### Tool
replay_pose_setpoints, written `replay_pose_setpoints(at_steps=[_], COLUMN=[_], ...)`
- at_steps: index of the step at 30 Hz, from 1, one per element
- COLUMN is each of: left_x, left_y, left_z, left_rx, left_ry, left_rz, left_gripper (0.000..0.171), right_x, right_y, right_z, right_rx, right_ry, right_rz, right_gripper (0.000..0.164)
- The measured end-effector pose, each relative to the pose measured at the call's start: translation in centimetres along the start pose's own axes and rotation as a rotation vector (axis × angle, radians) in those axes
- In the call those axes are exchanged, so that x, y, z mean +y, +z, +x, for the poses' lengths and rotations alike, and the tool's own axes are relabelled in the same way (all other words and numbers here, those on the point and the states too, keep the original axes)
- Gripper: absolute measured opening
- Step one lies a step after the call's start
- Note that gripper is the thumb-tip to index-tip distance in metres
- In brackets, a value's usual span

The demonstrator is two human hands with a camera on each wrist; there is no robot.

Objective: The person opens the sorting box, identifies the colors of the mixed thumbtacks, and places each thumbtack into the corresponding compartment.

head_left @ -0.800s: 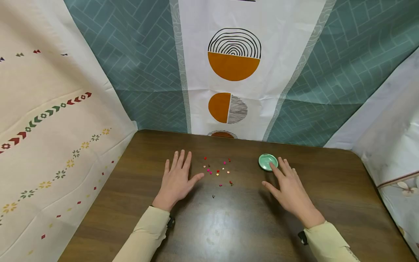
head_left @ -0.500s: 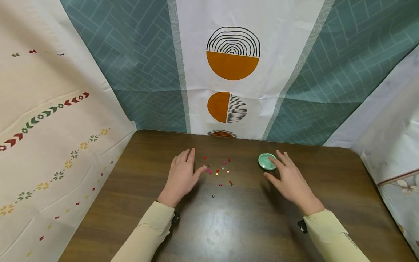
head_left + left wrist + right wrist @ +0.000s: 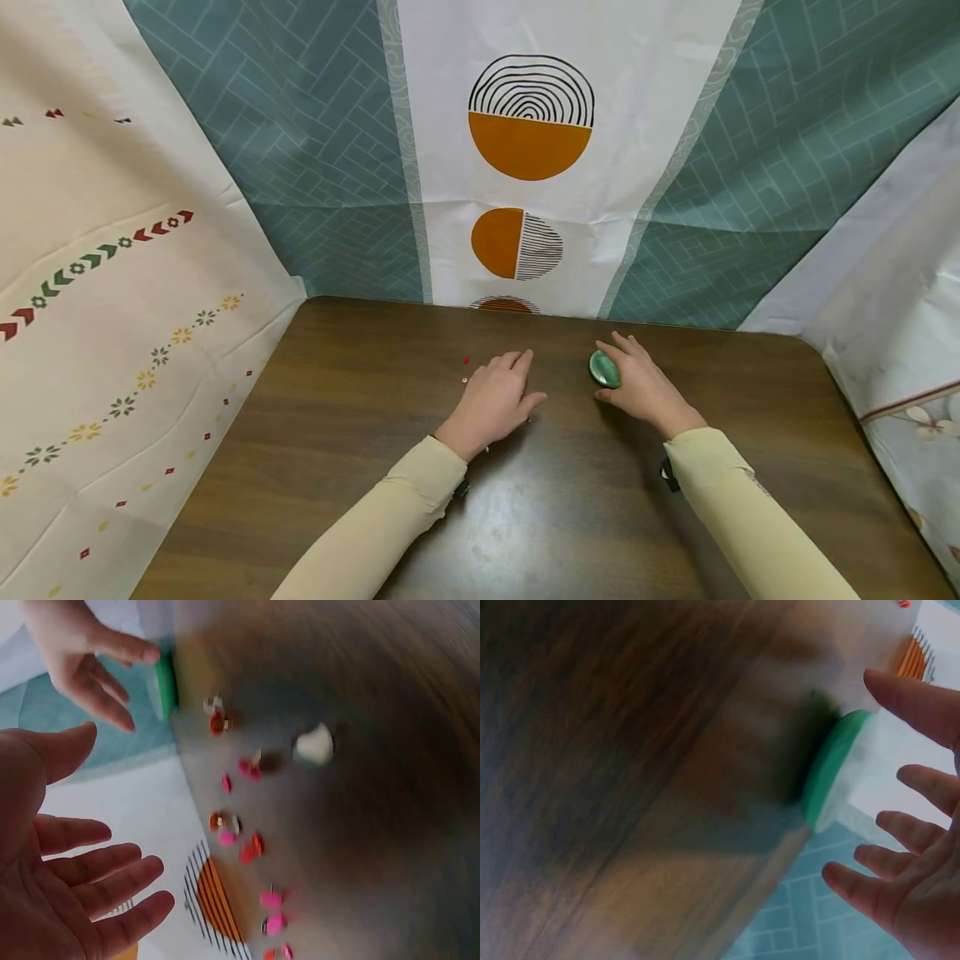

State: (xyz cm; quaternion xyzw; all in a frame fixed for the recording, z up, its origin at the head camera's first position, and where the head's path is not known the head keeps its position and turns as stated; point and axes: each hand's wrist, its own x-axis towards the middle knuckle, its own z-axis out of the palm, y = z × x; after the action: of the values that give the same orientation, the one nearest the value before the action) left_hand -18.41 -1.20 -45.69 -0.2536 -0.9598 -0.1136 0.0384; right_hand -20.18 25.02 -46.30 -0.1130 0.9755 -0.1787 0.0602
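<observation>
At the far left hangs a cream cloth [image 3: 142,292] printed with red and green chevrons and rows of small flowers, its lower edge running down beside the brown, wood-grained surface [image 3: 315,467]. Next along the back comes a teal cloth [image 3: 330,142] with a brick pattern.

Toward the middle, a red piece [image 3: 466,361] and a copper-coloured piece [image 3: 465,380] lie on the surface, just beside the left hand [image 3: 495,404], which reaches in from a pale yellow sleeve [image 3: 375,525]. Its fingers are relaxed and parted, and from the head view it covers much of the scatter. The left wrist view, a little blurred, shows pink pieces [image 3: 271,898], other red ones and a white piece [image 3: 315,744] on the surface near it. Behind stands a white panel [image 3: 442,150] bearing orange and black-lined circles.

Farther right is the green dish [image 3: 602,369], tilted. Around its right side, the right hand [image 3: 641,387] spreads thumb and fingers, well apart from the left hand; whether it touches the rim, I cannot tell. Beyond it, a whitish cloth [image 3: 892,333] closes the right side.
</observation>
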Motion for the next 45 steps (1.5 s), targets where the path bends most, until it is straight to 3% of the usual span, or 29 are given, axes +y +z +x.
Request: replay_pose_setpoints(at_steps=[9,18,25,30,35,45], left_x=[2.1,3.4,3.5,3.4,3.3,3.5], left_y=[1.2,2.3,2.7,3.1,3.6,4.2], left_z=[1.5,3.4,5.8,7.4,8.3,9.6], left_rx=[-0.075,-0.170,-0.241,-0.295,-0.314,-0.361], left_ry=[0.043,0.044,0.043,0.059,0.092,0.156], left_rz=[0.017,-0.087,-0.187,-0.200,-0.203,-0.307], left_gripper=[0.070,0.072,0.084,0.089,0.087,0.083], right_x=[1.0,0.4,0.0,-0.1,0.1,0.3], right_y=[0.2,0.6,1.4,1.6,1.8,1.7], right_z=[-0.1,-0.8,-1.3,-1.7,-1.7,-1.3], right_rx=[-0.055,-0.034,0.046,0.071,0.071,0.041], right_ry=[0.022,0.055,-0.004,-0.021,-0.059,-0.152], right_rz=[0.045,-0.016,-0.073,-0.085,-0.103,-0.076], right_gripper=[0.087,0.082,0.068,0.061,0.059,0.059])
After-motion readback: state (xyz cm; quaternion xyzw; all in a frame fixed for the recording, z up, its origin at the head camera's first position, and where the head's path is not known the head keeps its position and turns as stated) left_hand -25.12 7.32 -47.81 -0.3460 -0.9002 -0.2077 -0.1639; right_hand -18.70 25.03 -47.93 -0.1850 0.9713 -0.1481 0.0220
